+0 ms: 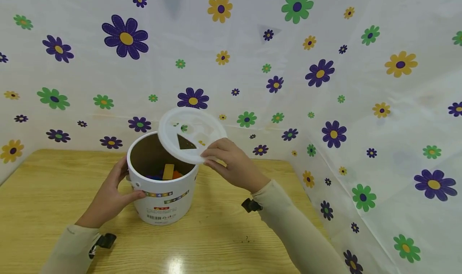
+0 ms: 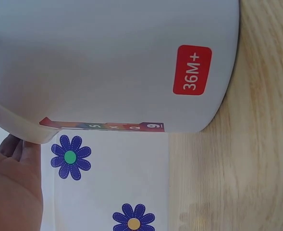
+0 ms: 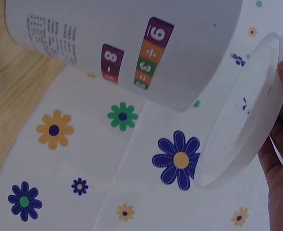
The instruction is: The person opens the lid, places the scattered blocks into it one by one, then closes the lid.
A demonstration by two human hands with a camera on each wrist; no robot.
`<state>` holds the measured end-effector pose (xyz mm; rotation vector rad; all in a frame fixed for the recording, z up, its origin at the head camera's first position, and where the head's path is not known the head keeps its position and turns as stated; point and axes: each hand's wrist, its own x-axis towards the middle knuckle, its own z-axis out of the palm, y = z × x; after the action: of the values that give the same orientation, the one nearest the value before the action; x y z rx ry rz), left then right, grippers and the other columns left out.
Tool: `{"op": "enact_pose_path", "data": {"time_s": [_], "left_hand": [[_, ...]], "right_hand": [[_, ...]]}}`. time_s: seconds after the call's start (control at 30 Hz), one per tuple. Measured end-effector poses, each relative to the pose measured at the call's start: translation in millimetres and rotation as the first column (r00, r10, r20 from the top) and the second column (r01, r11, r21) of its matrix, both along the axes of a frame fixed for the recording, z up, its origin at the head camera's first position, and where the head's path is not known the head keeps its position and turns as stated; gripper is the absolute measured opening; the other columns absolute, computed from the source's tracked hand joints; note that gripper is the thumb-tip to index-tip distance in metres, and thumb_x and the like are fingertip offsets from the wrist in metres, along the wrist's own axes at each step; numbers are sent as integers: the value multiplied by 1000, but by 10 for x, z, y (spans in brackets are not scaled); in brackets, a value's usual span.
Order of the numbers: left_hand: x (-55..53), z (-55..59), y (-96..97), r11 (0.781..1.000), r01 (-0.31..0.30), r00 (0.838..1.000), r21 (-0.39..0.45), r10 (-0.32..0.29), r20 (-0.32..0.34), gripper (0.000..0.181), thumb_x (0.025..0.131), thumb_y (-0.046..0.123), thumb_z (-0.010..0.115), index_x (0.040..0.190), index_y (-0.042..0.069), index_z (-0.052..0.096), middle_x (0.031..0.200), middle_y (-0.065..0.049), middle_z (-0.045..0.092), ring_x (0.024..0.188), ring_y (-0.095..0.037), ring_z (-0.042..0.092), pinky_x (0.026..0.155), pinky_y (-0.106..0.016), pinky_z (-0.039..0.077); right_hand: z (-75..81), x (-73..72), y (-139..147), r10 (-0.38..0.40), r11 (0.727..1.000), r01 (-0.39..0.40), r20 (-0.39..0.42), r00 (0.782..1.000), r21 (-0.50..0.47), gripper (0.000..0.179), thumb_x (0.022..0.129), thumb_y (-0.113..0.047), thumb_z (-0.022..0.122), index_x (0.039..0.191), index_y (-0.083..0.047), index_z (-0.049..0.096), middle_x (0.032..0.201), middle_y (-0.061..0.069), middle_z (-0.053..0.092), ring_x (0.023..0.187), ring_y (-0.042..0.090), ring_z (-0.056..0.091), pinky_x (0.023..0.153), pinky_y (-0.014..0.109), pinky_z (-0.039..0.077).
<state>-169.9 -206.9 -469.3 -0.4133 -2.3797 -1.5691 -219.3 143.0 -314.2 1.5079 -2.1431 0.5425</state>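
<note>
A white bucket (image 1: 164,206) with printed number strips stands upright on the table, its top uncovered. Colored blocks lie inside, among them a yellow block (image 1: 168,171) and an orange block (image 1: 177,174). My left hand (image 1: 112,193) grips the bucket's left side near the rim, thumb across the front and fingers round the far side, partly hidden. Between thumb and fingers, my right hand (image 1: 234,165) pinches the near right edge of a round translucent white lid (image 1: 173,139). The lid is tilted above the bucket's right rear rim and overlaps the opening in the head view.
The bucket stands on a light wooden table (image 1: 223,234). A white sheet (image 1: 245,37) printed with flowers hangs behind the table and along its right side. Dark bands sit at both sleeves' wrists, and small dark specks lie on the tabletop at right.
</note>
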Motion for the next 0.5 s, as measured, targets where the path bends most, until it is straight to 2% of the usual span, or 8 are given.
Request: {"op": "enact_pose_path", "data": {"time_s": [0.13, 0.2, 0.37, 0.5], "left_hand": [[-2, -2, -10, 1000, 6, 1000, 2, -6, -5, 114, 84, 16, 88, 166, 38, 11, 167, -9, 27, 143, -45, 34, 113, -76, 29], [1, 2, -11, 1000, -4, 1000, -4, 4, 0, 114, 85, 17, 88, 165, 40, 11, 167, -6, 28, 143, -41, 35, 114, -74, 30], [1, 8, -14, 1000, -20, 1000, -14, 20, 0, 113, 84, 18, 88, 165, 42, 13, 165, -4, 31, 141, -32, 36, 115, -71, 32], [-2, 7, -17, 1000, -15, 1000, -7, 15, 3, 114, 83, 17, 89, 165, 42, 13, 163, -6, 33, 141, -35, 37, 115, -72, 33]], "right_hand": [[-16, 52, -203, 72, 995, -71, -11, 997, 71, 19, 98, -13, 73, 115, -6, 74, 113, 3, 68, 107, 17, 59, 93, 24, 51], [-44, 66, -280, 91, 991, -90, -9, 996, 95, 19, 98, -15, 72, 115, -7, 74, 114, 3, 68, 107, 17, 59, 95, 22, 51], [-142, 52, -402, 87, 987, -89, 23, 996, 131, 19, 100, -18, 70, 116, -8, 75, 114, 2, 69, 110, 15, 59, 102, 21, 49], [-182, 40, -450, 85, 983, -93, 53, 995, 157, 19, 101, -18, 69, 116, -9, 75, 115, 1, 68, 111, 13, 59, 107, 20, 47]]}}
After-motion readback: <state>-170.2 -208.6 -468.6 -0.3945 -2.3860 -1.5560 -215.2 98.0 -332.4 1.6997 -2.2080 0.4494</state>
